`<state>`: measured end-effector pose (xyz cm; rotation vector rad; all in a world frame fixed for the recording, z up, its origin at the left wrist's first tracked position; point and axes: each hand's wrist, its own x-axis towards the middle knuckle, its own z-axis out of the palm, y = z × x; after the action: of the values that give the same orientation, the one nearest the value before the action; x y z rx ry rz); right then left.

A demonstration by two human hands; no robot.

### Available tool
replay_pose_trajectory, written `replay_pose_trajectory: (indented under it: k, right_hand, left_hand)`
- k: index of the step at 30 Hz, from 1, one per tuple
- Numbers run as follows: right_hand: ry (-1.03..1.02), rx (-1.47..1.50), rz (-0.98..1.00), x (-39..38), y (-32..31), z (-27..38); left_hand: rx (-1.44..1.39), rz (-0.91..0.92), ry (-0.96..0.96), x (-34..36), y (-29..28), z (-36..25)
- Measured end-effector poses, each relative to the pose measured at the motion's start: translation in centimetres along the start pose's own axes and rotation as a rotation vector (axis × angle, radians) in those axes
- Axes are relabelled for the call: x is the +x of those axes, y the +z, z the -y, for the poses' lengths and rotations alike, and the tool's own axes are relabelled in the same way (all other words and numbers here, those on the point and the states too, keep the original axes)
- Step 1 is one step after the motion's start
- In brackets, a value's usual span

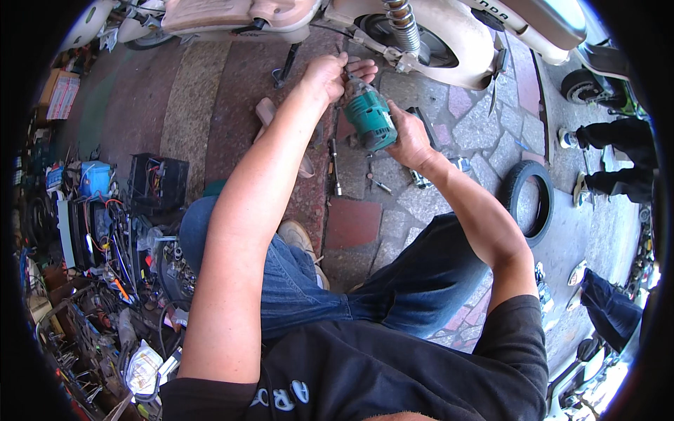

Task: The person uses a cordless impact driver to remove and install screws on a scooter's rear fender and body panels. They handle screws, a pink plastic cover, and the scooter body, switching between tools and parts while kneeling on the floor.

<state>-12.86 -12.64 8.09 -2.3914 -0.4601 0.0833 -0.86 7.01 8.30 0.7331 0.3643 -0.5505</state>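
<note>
My right hand (411, 137) grips a green power tool (368, 116), angled up and forward toward the rear of a white scooter. My left hand (330, 74) is at the tool's front end, thumb and forefinger closed on something small and dark that I cannot make out, other fingers partly extended. Just beyond are the scooter's wheel (428, 49) and coil shock absorber (404, 28). Below the hands, a long socket wrench (335, 168) and a smaller tool (379, 182) lie on the paving, with a pale elongated object (265, 112) partly behind my left forearm.
A loose tyre (512, 200) lies at right. Other people's legs (618, 137) are at the right edge, near another vehicle's wheel (583, 88). Cluttered tools and parts (119, 295), a black crate (158, 182) and boxes (60, 95) line the left. Paving stones (463, 133) surround my feet.
</note>
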Motion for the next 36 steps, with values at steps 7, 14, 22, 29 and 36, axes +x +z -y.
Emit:
replay_pose_trajectory:
  k: [7,14,22,29,36]
  right_hand:
    - [0.029,0.026,-0.009,0.3,0.9,1.2]
    - [0.079,-0.138,-0.031,2.6,1.9,3.1]
    - [-0.02,-0.37,0.298,8.0,2.8,5.4]
    - [0.141,-0.41,0.269,11.0,5.8,4.3]
    - [0.143,-0.453,0.243,12.3,6.3,3.0]
  left_hand:
    - [0.062,-0.062,0.052,-0.7,0.0,-0.4]
    - [0.429,-0.22,0.01,-0.1,-0.6,-1.7]
    - [0.852,-0.181,-0.1,2.4,-3.9,-5.6]
    - [0.98,-0.062,0.093,5.7,-5.8,-6.6]
    - [0.891,-0.071,0.173,6.9,-6.6,-6.4]
